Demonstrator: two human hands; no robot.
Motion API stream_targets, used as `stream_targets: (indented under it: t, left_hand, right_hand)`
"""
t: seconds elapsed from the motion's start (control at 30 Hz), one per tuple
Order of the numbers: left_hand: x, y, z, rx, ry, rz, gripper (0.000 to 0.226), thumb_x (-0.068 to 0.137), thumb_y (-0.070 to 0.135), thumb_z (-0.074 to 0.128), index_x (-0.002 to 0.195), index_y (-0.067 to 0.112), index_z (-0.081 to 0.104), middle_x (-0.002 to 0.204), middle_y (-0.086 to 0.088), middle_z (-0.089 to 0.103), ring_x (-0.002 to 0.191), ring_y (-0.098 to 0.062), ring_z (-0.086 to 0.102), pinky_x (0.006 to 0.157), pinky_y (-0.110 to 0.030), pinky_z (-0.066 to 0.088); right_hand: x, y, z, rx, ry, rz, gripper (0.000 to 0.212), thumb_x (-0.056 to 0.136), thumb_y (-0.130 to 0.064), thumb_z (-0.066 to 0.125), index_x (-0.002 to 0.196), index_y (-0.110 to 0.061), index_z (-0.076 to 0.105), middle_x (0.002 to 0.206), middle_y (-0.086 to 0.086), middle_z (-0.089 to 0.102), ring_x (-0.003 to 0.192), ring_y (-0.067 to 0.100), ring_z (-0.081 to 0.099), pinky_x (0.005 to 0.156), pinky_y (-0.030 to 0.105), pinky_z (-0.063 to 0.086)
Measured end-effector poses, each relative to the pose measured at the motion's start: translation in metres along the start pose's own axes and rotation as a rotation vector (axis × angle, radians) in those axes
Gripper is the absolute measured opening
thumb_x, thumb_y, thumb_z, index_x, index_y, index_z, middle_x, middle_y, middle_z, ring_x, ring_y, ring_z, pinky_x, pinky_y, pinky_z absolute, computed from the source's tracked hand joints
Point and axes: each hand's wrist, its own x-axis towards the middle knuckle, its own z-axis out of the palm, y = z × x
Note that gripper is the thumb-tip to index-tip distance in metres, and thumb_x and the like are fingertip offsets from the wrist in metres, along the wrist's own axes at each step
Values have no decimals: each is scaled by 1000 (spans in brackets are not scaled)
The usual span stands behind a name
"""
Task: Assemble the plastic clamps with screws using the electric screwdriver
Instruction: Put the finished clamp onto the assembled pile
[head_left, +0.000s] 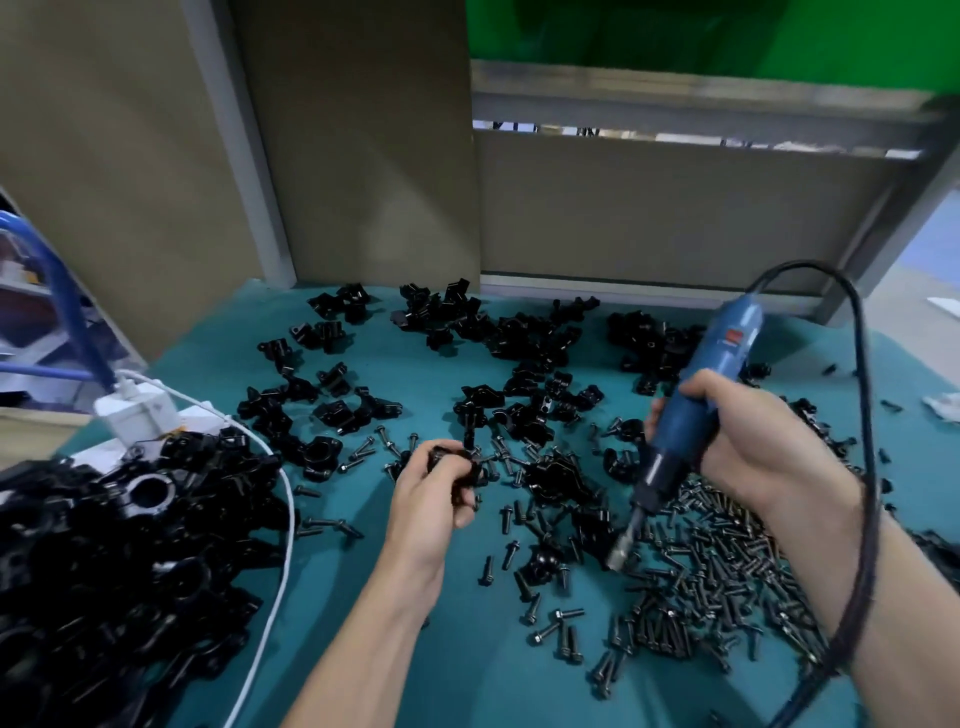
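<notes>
My left hand (434, 493) grips a black plastic clamp (457, 465) just above the teal table, near its middle. My right hand (748, 441) holds the blue electric screwdriver (696, 410) tilted, with its metal bit (621, 545) pointing down-left over the screws, apart from the clamp. Its black cable (867, 467) loops over my right forearm. Several loose black screws (696, 587) lie heaped under my right hand. More loose clamp parts (524, 332) are scattered across the far side of the table.
A big heap of black clamps (114, 561) fills the near left. A white power adapter (137, 410) with a white cord (283, 545) sits beside it. Beige panels (363, 156) wall the back. The teal mat (363, 519) shows between the piles.
</notes>
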Motion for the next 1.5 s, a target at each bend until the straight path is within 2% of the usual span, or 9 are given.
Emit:
stream_targets:
  t: [0.23, 0.47, 0.57, 0.7, 0.83, 1.0, 1.13, 1.27, 1.5]
  left_hand:
    - [-20, 26, 5, -36, -9, 27, 18, 96, 11, 70, 110, 20, 64, 81, -2, 69, 63, -12, 62, 56, -23, 49]
    - [-66, 67, -30, 350, 133, 196, 7, 98, 39, 65, 97, 43, 60, 74, 21, 67, 62, -5, 61, 59, -32, 47]
    - [-95, 85, -60, 660, 345, 373, 13, 90, 49, 65, 95, 46, 54, 77, 28, 64, 62, -1, 59, 51, -19, 37]
    - [-109, 103, -89, 570, 563, 400, 17, 84, 51, 72, 89, 44, 57, 75, 18, 69, 70, 2, 63, 53, -14, 42]
    - [-106, 108, -116, 428, 657, 367, 17, 82, 42, 79, 87, 36, 63, 78, 25, 72, 73, 6, 66, 60, -9, 44]
    - [-108, 101, -152, 564, 866, 431, 10, 88, 42, 71, 93, 37, 63, 89, 21, 72, 88, 2, 63, 78, -17, 49]
    - [-101, 88, -171, 983, 897, 394, 54, 95, 22, 61, 147, 26, 47, 161, 6, 37, 151, -13, 25, 126, -29, 12]
    - [-94, 74, -181, 1087, 798, 248, 78, 98, 39, 57, 162, 27, 15, 173, 1, 9, 158, -19, 12, 128, -40, 6]
    - [-90, 73, -181, 1111, 811, 239, 81, 98, 41, 53, 164, 27, 8, 173, 1, 5, 159, -18, 7, 124, -38, -4]
  right_hand:
    - [-12, 24, -19, -1457, 201, -150, 43, 99, -55, 57, 118, -20, 41, 95, 11, 65, 80, 33, 63, 70, 41, 49]
    - [-16, 47, 1, -1898, 364, -79, 56, 97, -70, 40, 121, -19, 42, 84, 5, 60, 81, 29, 64, 79, 41, 49]
    - [-35, 45, 38, -2259, 408, -391, 65, 95, -66, 37, 147, -27, 30, 120, -1, 67, 111, 25, 63, 91, 40, 47]
    - [-98, 58, 129, -1697, -282, -508, 65, 93, -59, 58, 148, -55, 24, 122, -17, 62, 58, 1, 64, 50, 19, 47]
    - [-148, 100, 214, -987, -691, -480, 64, 77, -60, 64, 136, -68, 40, 109, -33, 67, 93, -4, 70, 81, 25, 56]
    - [-135, 136, 276, -901, -625, -673, 43, 98, -14, 59, 95, -57, 64, 89, -44, 65, 89, -16, 63, 72, 2, 44]
    - [-114, 157, 311, -1006, -520, -757, 30, 99, -22, 58, 116, -45, 66, 84, -31, 64, 87, -6, 58, 69, 8, 39]
    - [-107, 171, 324, -1050, -533, -812, 33, 97, -18, 63, 120, -41, 70, 80, -34, 46, 88, 6, 47, 83, 29, 40]
    - [-96, 168, 323, -1256, -673, -776, 54, 87, -25, 64, 135, -44, 51, 97, -28, 52, 100, 7, 50, 81, 25, 37]
